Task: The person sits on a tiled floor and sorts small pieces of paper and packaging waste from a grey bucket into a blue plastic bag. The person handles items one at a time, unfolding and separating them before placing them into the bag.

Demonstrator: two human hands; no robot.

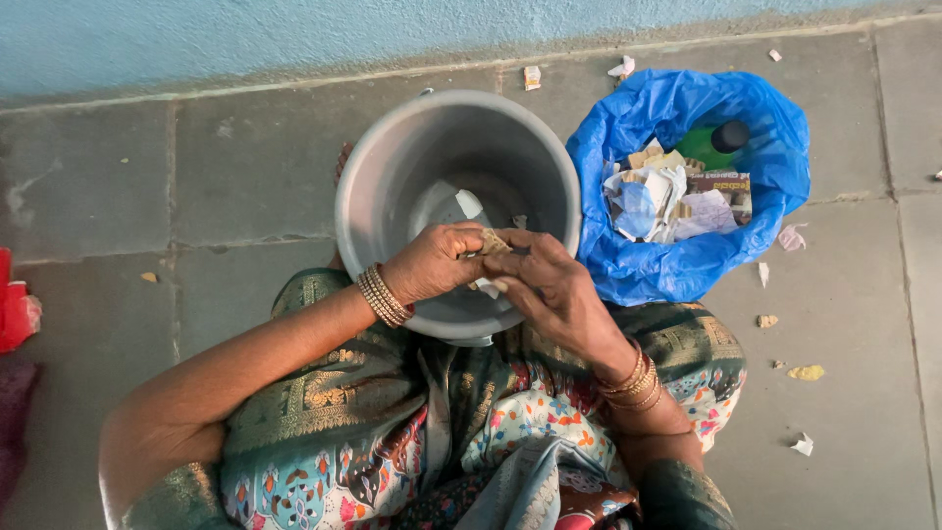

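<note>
Now | left hand [430,263] and right hand [551,287] pinch paper scrap [493,241] | scrap small, axis unclear | above metal pot [392,177]

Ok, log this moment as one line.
left hand: pinches paper scrap | right hand: pinches same scrap | over metal pot | blue bag of paper beside pot

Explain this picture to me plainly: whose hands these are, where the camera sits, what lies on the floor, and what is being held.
There is one view, from a camera worn on the person's head, looking down. No machine: the left hand and right hand are the person's own, both gripping a small brownish scrap over a grey metal pot. Beside it on the stone floor sits a blue plastic bag of torn paper with a green bottle. Small paper bits lie scattered around.
</note>
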